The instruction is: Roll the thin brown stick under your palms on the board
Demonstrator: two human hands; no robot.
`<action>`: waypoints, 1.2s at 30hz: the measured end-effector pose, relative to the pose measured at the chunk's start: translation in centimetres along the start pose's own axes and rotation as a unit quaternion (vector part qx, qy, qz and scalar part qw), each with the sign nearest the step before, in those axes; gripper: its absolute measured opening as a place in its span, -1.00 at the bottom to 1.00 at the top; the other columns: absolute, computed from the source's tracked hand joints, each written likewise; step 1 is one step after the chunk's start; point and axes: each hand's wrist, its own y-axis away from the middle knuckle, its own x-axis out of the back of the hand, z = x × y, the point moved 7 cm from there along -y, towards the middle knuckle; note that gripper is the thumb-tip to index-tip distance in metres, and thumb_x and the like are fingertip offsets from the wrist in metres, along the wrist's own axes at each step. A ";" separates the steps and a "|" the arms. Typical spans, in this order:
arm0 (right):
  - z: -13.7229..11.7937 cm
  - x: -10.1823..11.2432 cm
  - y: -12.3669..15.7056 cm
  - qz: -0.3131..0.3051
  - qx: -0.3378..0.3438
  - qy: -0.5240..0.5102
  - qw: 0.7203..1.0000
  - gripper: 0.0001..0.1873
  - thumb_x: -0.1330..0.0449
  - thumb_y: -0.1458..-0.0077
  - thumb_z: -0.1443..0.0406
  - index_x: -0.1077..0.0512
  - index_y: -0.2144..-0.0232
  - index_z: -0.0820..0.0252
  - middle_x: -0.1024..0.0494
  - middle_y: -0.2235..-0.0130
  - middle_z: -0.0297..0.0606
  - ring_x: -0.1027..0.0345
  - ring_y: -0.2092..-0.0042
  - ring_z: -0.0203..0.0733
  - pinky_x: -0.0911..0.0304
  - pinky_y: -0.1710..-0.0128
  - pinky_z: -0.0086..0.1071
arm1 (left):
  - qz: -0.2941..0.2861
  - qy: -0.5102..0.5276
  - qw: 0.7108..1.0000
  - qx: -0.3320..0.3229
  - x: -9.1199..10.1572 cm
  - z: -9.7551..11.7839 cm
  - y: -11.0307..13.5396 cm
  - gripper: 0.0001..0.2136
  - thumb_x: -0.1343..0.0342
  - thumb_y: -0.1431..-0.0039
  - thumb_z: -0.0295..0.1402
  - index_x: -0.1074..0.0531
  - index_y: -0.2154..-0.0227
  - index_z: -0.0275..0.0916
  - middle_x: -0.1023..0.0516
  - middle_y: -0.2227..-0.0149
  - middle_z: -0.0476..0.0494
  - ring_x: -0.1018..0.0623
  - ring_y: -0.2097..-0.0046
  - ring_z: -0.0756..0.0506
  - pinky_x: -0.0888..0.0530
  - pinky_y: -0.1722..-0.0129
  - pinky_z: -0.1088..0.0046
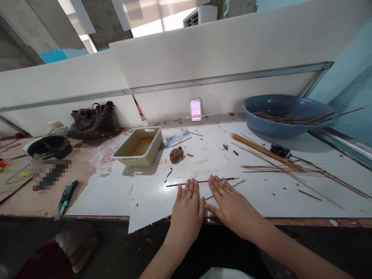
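My left hand [187,209] lies flat on the white board, its fingers stretched out and together. Beside it my right hand [228,203] also rests flat, thumb spread toward the left one. Under the fingertips of both runs a thin brown stick [173,185], which looks like an incense stick; its middle is partly hidden. A second thin greyish stick [238,183] lies nearer me, partly covered by my right hand. Beyond the fingers sits a lump of brown dough-like paste [176,154], with small brown scraps [169,173] around it.
A pale green plastic basin [136,161] with brownish contents stands at left. At right are a bundle of thin sticks [261,149] and a blue tub [270,126] holding more. A phone [195,109] leans on the partition. Cutters [67,197] and a handbag [93,122] lie far left.
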 end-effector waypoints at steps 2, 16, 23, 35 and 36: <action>0.6 -0.2 -0.8 0.000 -0.003 0.001 1.000 -0.11 0.14 -0.51 -0.13 0.00 -0.55 0.45 -0.11 -0.50 0.21 0.01 -0.53 0.17 -0.04 -0.50 0.12 | 0.001 0.003 1.000 0.007 0.0 -0.3 -0.9 -0.47 0.16 -0.54 -0.32 -0.19 -0.47 -0.38 -0.31 -0.47 -0.41 -0.27 -0.51 -0.27 -0.22 -0.49 -0.12; 1.3 -0.1 -1.0 -0.011 0.003 0.013 1.000 -0.10 0.18 -0.52 -0.12 -0.05 -0.52 0.53 -0.10 -0.50 0.26 0.00 -0.53 0.19 -0.03 -0.50 0.13 | -0.015 0.016 1.000 0.012 0.5 -1.2 -0.8 -0.48 0.17 -0.56 -0.29 -0.19 -0.46 -0.39 -0.28 -0.48 -0.40 -0.23 -0.52 -0.27 -0.20 -0.49 -0.13; 2.0 0.1 -3.1 -0.021 -0.015 0.026 0.999 -0.06 0.22 -0.51 -0.14 -0.12 -0.48 0.61 -0.12 -0.49 0.32 0.03 -0.53 0.20 0.04 -0.52 0.12 | -0.022 -0.004 0.999 0.043 0.7 -1.8 -2.6 -0.48 0.13 -0.54 -0.29 -0.25 -0.43 -0.44 -0.31 -0.46 -0.47 -0.26 -0.51 -0.33 -0.10 -0.52 -0.20; 2.8 0.2 -3.8 -0.033 -0.025 0.023 0.999 -0.09 0.21 -0.52 -0.12 -0.10 -0.50 0.57 -0.10 -0.50 0.29 0.08 -0.55 0.17 0.08 -0.53 0.10 | -0.028 0.005 0.998 0.057 0.3 -2.6 -3.7 -0.48 0.14 -0.54 -0.30 -0.25 -0.43 -0.47 -0.30 -0.46 -0.48 -0.25 -0.52 -0.33 -0.08 -0.51 -0.24; 2.9 0.2 -4.0 -0.031 -0.029 0.022 0.999 -0.09 0.20 -0.51 -0.12 -0.10 -0.50 0.57 -0.11 -0.50 0.29 0.08 -0.55 0.17 0.09 -0.53 0.10 | -0.030 0.006 0.998 0.059 0.4 -2.6 -3.9 -0.48 0.15 -0.55 -0.29 -0.26 -0.42 -0.47 -0.31 -0.46 -0.48 -0.25 -0.52 -0.33 -0.08 -0.51 -0.24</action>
